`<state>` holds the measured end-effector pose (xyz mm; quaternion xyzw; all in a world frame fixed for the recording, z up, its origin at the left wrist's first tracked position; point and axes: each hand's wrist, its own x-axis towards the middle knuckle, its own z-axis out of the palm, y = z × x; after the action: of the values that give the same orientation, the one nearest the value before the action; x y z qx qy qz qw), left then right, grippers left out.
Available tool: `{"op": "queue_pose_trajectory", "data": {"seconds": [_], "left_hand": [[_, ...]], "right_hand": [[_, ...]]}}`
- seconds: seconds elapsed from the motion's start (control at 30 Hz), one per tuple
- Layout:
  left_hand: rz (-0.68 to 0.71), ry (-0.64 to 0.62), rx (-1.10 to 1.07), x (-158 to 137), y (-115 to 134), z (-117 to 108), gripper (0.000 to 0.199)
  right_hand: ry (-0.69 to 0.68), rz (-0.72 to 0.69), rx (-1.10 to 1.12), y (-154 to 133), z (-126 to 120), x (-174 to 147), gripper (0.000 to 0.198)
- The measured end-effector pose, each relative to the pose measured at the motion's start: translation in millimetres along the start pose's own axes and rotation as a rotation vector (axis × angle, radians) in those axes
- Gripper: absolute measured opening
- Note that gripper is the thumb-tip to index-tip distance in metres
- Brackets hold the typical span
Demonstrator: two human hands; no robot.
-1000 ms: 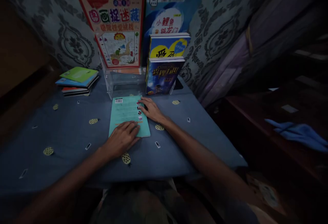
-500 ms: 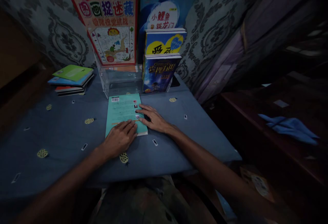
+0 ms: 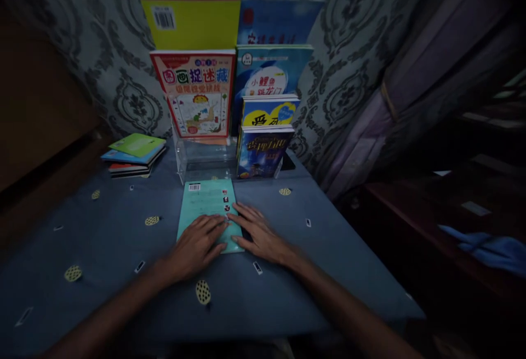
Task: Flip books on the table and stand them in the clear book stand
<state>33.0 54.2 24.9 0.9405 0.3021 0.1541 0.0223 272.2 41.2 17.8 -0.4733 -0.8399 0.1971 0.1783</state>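
A teal book (image 3: 205,200) with a barcode at its top left lies flat on the table in front of me. Across its lower left part rests my left hand (image 3: 199,241), fingers stretched out and pointing right. My right hand (image 3: 261,235) lies at the book's right edge, fingers extended onto the cover and thumb near the lower right corner. Neither hand grips the book. Just behind it stands a clear book rack (image 3: 205,167). The rack bears a red-bordered picture book (image 3: 201,96), a dark blue book (image 3: 265,153) and several others.
A small stack of books (image 3: 135,153) sits at the back left of the cloth-covered table (image 3: 123,249). A dark flat object (image 3: 289,163) lies behind the rack's right end. Patterned wallpaper and a purple curtain (image 3: 361,134) rise behind. On the right is a blue cloth (image 3: 493,249).
The view has tilted up, so everything sits lower and more of the rack's rear books shows. My left hand's fingers have shifted slightly up the cover, thumb now spread.
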Motion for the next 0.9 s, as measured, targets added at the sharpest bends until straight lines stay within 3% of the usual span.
{"op": "queue_pose_trajectory", "data": {"seconds": [0.17,0.4,0.63,0.9], "left_hand": [[-0.033,-0.035,-0.040,25.4,-28.7,9.9,0.050],[-0.167,-0.057,0.007,58.4,-64.6,14.9,0.050],[-0.299,0.041,0.035,44.7,-102.9,20.9,0.048],[-0.315,0.058,0.028,41.2,-101.6,21.1,0.049]], "right_hand": [[-0.019,0.012,-0.030,1.8,-2.8,13.3,0.069],[0.039,0.057,-0.099,1.9,2.5,71.0,0.067],[0.108,0.119,-0.102,15.8,6.4,101.1,0.061],[0.107,0.120,-0.092,17.2,6.7,102.1,0.059]]}}
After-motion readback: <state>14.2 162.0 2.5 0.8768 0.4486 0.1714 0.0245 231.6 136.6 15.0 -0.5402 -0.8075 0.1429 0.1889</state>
